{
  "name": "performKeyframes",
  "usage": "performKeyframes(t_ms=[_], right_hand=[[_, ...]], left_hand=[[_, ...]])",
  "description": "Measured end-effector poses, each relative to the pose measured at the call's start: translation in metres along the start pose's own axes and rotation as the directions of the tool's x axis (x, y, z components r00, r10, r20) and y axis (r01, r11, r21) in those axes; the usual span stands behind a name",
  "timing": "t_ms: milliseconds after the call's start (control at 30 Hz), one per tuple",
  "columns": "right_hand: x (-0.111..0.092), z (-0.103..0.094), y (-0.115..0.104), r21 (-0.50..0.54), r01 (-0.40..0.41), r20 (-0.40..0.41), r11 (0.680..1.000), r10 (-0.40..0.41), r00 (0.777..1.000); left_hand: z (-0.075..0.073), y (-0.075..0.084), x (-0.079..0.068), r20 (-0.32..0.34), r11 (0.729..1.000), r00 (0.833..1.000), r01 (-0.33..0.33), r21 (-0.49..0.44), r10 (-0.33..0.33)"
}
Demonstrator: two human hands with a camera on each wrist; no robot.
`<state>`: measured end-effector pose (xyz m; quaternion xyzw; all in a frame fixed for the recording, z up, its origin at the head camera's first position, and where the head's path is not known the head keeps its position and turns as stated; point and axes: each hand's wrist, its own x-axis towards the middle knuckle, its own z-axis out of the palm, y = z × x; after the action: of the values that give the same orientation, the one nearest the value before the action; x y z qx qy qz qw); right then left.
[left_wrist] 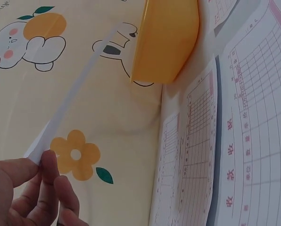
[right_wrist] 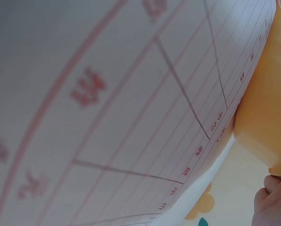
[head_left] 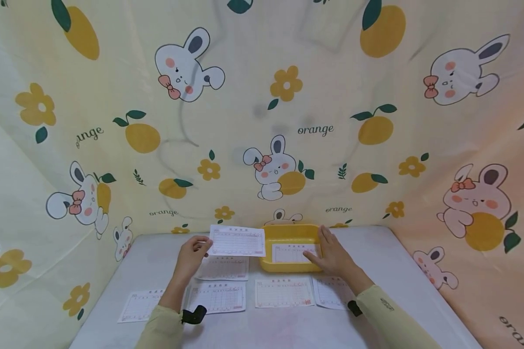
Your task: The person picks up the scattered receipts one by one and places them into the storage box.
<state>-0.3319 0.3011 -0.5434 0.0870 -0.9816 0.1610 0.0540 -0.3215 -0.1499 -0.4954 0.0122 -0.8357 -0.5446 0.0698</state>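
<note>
My left hand (head_left: 191,257) pinches a white receipt slip (head_left: 237,241) by its left edge, between thumb and fingers. The slip is held up off the table, its right end close to the left rim of a yellow plastic tray (head_left: 291,267). In the left wrist view the same slip (left_wrist: 74,94) shows nearly edge-on above the fingers. My right hand (head_left: 338,257) holds the tray's right side, thumb over the rim and fingers along the outside. Inside the tray lies another printed receipt slip (head_left: 288,253), partly covered by the thumb.
Several receipt slips lie on the pale table: one at far left (head_left: 139,306), a pair near the left arm, a pinkish slip (head_left: 284,293) in front of the tray, and one under the right forearm (head_left: 332,293). A patterned cloth backdrop (head_left: 253,111) rises behind and at both sides.
</note>
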Motion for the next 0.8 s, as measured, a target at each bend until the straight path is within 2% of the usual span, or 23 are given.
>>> performKeyframes(t_ms=[467,800], right_hand=[[0.0,0.003,0.002,0.016,-0.006,-0.01,1.0,0.006,1.0],[0.0,0.002,0.001,0.011,0.0,-0.01,1.0,0.0,1.0]], left_hand=[[0.019,0.002,0.005,0.006,1.0,1.0,0.004,0.001,-0.004],[0.036,0.004,0.009,0.037,1.0,0.999,0.001,-0.009,-0.001]])
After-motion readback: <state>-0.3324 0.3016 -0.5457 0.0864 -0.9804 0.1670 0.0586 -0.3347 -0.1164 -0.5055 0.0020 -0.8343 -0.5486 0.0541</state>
